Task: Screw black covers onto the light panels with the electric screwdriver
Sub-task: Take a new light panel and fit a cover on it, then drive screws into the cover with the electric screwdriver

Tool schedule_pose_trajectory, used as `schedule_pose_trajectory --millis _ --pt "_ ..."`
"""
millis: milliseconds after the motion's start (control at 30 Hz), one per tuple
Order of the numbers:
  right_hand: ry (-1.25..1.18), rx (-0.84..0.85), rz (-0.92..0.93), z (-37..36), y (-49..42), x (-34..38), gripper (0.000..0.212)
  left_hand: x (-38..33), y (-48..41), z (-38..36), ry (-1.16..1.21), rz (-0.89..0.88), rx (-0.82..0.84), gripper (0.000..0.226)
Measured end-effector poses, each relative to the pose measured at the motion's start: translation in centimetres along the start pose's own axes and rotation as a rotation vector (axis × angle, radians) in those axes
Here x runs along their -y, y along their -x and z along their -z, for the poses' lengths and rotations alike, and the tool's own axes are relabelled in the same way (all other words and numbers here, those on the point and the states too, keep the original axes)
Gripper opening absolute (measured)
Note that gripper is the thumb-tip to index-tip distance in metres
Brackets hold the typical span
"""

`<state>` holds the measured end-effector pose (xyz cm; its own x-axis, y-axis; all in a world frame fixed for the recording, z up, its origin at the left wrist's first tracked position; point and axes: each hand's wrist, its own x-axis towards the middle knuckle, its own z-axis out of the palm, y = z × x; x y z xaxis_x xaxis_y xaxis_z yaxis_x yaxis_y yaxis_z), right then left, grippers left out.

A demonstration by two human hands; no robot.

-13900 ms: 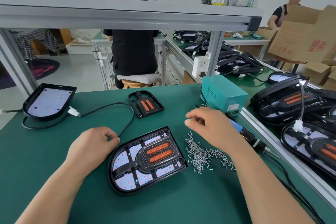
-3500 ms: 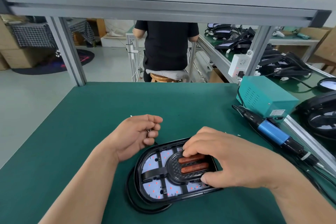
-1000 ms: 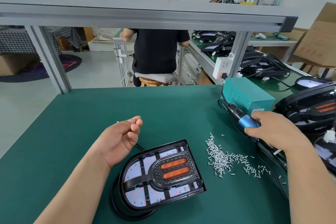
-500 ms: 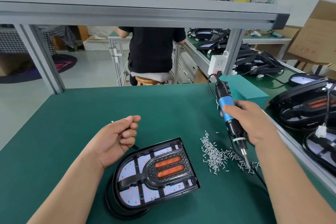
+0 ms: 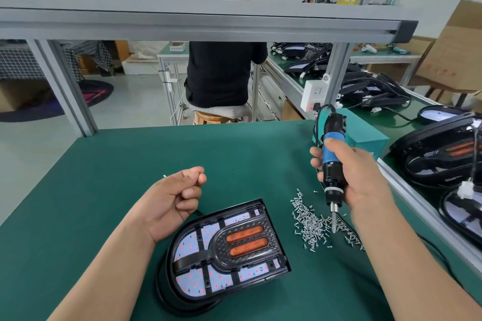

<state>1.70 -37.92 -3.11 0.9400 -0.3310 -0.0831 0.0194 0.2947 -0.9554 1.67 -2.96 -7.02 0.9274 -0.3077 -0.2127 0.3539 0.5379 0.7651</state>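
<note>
Two hands work over the green tabletop (image 5: 117,164). My right hand (image 5: 362,180), at right of frame, has its fingers (image 5: 316,157) wrapped round the electric screwdriver (image 5: 330,164), held upright with the bit pointing down over the heap of loose screws (image 5: 310,224). My left hand (image 5: 172,203), centre-left, is curled into a loose fist, palm up; whether it holds anything I cannot tell.

The light panel (image 5: 190,242) lies flat at lower centre, just below the left hand. The black cover (image 5: 245,240) is seated on its face, with two orange strips showing through.

By my judgement the panel is rigid moulded plastic, light enough to skate on the tabletop under the driver's push. It wants pinning down by its raised outer rim, with fingers kept off the pale LED board, which looks easy to scratch. The cover looks thin and stiff, and likely to shift until the first screw bites. The screws are tiny and slippery, probably best lifted on the bit's tip. The driver, its cord trailing from the top, seems best gripped low on the barrel.
</note>
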Motion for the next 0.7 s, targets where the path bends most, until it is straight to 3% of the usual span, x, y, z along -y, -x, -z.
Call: schedule_pose_trajectory --millis 233,467,700 --pt "-0.408 -0.136 0.005 -2.3 0.3 1.6 0.007 0.1 0.1 -0.2 -0.015 -0.019 -0.011 0.025" --pt "-0.496 -0.244 0.067 -4.5 -0.2 3.5 0.012 0.3 0.0 -0.3 -0.069 0.015 0.006 0.018" --pt "-0.817 -0.198 0.107 -6.5 0.6 2.2 0.016 0.3 0.3 -0.5 -0.148 0.006 0.024 0.007"
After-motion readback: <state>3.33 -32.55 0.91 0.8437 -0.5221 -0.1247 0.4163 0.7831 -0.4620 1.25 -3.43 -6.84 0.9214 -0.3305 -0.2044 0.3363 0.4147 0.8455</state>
